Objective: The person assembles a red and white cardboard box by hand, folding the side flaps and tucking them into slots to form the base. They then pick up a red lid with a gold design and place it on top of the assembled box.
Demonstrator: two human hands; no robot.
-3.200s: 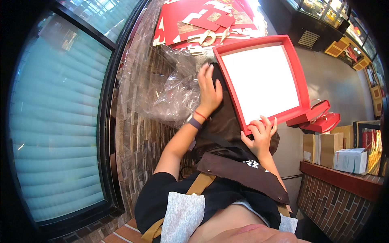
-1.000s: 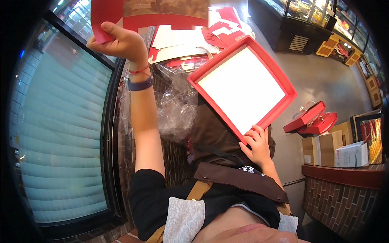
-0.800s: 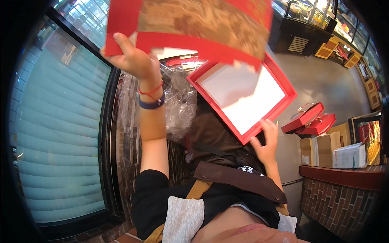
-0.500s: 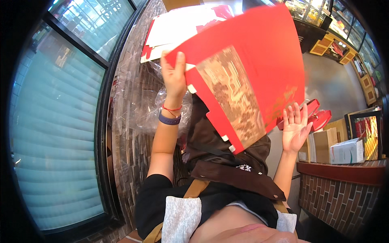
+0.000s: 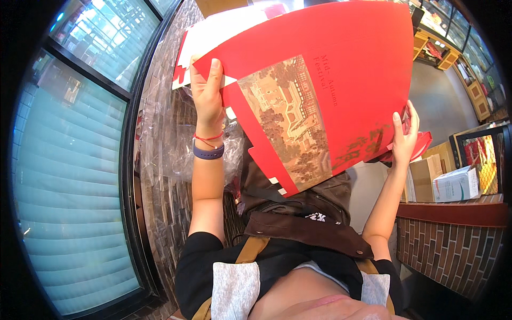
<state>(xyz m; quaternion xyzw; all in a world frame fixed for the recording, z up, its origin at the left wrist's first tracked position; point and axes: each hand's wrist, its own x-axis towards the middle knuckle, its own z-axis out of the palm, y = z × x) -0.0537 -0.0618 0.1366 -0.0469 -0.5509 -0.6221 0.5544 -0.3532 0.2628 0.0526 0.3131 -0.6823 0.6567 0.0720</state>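
A large, flat red cardboard box blank [image 5: 368,64] spans the space before me, tilted, with a gold-brown landscape picture [image 5: 296,122] printed on it. Small white tabs show along its lower left edge. At its left corner my left hand [image 5: 207,93] pinches the sheet, thumb on top and fingers behind. My right hand [image 5: 404,136] grips the right edge, its fingers partly hidden. Behind the blank, at the upper left, lies a stack of white and red cardboard sheets [image 5: 213,37].
Clear plastic wrap [image 5: 170,144] lies on the brick-patterned surface [image 5: 160,213] at left, beside a blinded window [image 5: 74,176]. Red items [image 5: 424,144] sit behind my right hand. Cardboard boxes [image 5: 424,173] and a white box [image 5: 456,184] stand on a brick-sided counter [image 5: 448,250].
My right hand has gone from open beside the blank to gripping its right edge. The blank has shifted left and its face has turned more toward me, with my left hand still holding it.
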